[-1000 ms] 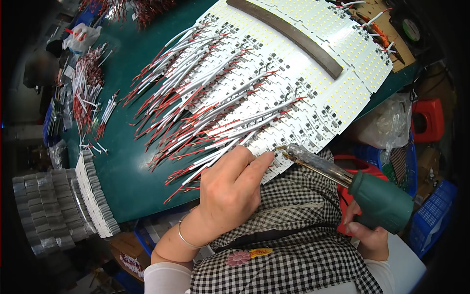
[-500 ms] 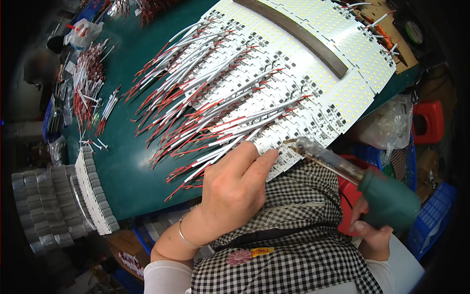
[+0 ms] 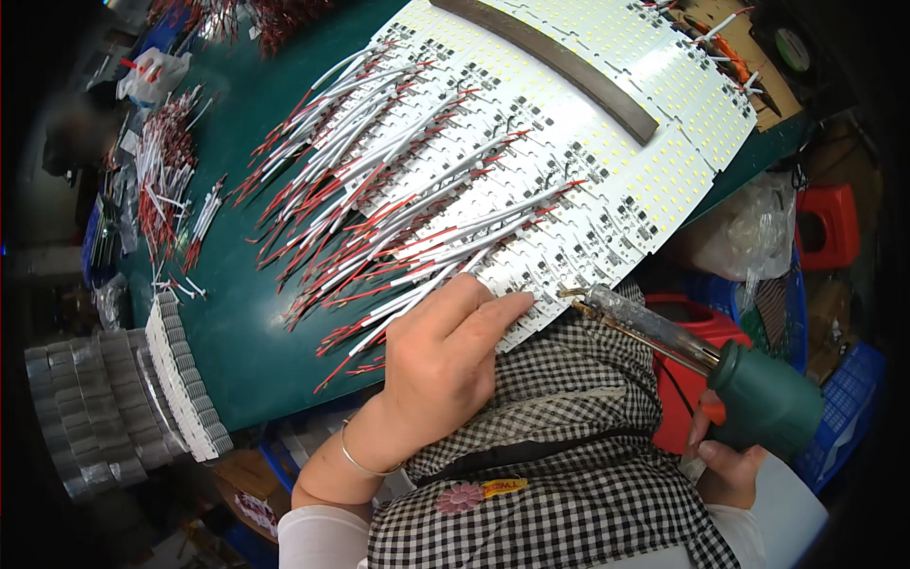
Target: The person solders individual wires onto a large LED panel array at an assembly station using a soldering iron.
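My left hand (image 3: 441, 346) rests at the near edge of the white LED circuit boards (image 3: 607, 223), its fingers pinched together. Red-and-white wires (image 3: 408, 302) run in under it, and it seems closed on one wire, mostly hidden by the fingers. In my right hand (image 3: 728, 465) is a soldering gun (image 3: 768, 398) with a green body, red trigger and long metal barrel. Its bent tip (image 3: 572, 293) is just to the right of my left fingertips, over or by the board edge; contact cannot be made out. Rows of similar wires fan out leftward from the boards.
A curved dark bar (image 3: 559, 62) lies across the boards on the green table (image 3: 256, 351). Loose wire bundles (image 3: 166, 180) and stacked boards (image 3: 185, 379) are at left. Tools lie in a cardboard tray (image 3: 782, 104) at far right. A red stool (image 3: 682, 379) and blue crates (image 3: 844, 408) stand below.
The soldering gun has shifted slightly down and right, its tip now farther from my left fingertips. My left hand keeps its pinch. The whole view has shifted a little.
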A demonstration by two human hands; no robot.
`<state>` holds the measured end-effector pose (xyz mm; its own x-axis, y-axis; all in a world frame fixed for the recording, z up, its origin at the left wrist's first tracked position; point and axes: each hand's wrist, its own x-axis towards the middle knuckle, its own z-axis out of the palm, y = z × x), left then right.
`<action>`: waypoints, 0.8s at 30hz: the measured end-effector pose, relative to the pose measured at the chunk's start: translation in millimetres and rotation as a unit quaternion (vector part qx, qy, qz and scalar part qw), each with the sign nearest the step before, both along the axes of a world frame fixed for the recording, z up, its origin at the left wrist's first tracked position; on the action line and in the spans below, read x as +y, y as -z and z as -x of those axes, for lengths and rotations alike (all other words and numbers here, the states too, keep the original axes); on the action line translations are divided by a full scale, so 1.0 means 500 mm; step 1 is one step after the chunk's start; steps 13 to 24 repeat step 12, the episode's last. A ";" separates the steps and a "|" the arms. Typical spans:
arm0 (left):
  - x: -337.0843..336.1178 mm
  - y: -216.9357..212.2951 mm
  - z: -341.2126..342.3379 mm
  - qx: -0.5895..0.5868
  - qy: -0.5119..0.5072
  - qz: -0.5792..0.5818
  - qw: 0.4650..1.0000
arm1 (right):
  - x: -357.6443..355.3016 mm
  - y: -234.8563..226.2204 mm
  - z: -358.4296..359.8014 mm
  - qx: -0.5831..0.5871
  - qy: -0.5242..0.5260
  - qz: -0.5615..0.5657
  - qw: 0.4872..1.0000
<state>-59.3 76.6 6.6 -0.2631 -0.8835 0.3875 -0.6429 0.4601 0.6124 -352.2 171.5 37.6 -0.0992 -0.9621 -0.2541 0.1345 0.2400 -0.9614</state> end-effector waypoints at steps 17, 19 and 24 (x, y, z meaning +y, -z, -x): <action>0.003 0.001 -0.008 -0.046 0.053 0.051 0.996 | -0.005 0.010 -0.009 0.043 -0.069 -0.030 0.996; 0.003 0.001 -0.008 -0.046 0.053 0.051 0.996 | -0.005 0.010 -0.009 0.043 -0.069 -0.030 0.996; 0.003 0.001 -0.008 -0.046 0.053 0.051 0.996 | -0.005 0.010 -0.009 0.043 -0.069 -0.030 0.996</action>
